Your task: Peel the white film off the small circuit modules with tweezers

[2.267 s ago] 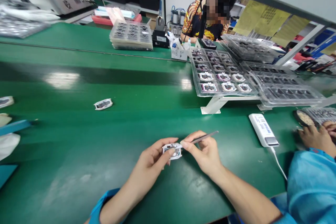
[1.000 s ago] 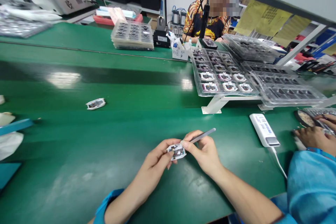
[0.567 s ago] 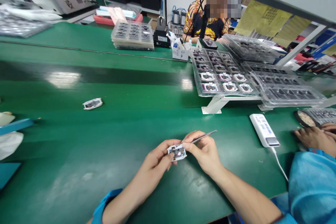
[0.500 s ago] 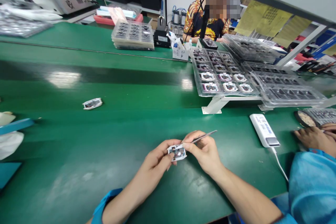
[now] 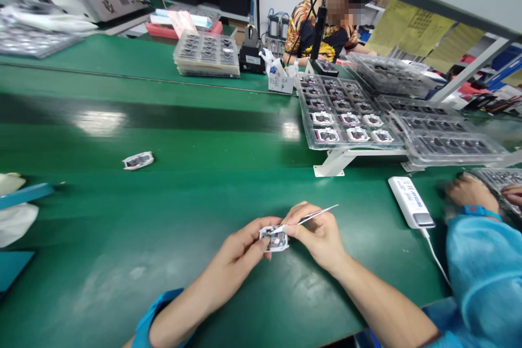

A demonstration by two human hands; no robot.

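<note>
My left hand [image 5: 240,247] pinches a small white housing [image 5: 274,239] with a circuit board inside, held just above the green belt [image 5: 183,196]. My right hand [image 5: 318,236] is closed on metal tweezers [image 5: 312,216], whose tips touch the top of the housing. A second white housing [image 5: 138,160] lies alone on the belt at the left.
A clear tray [image 5: 346,119] of similar parts rests on a white stand, with more trays [image 5: 444,138] to its right. A white power bank [image 5: 410,202] with a cable lies right of my hands. A co-worker's hand [image 5: 468,191] in a blue sleeve works at the right edge. Another person sits across.
The loose housing on the belt has drifted left. My hands stay together on the held housing, with the tweezers tilted slightly. The co-worker's hand at the right has shifted left.
</note>
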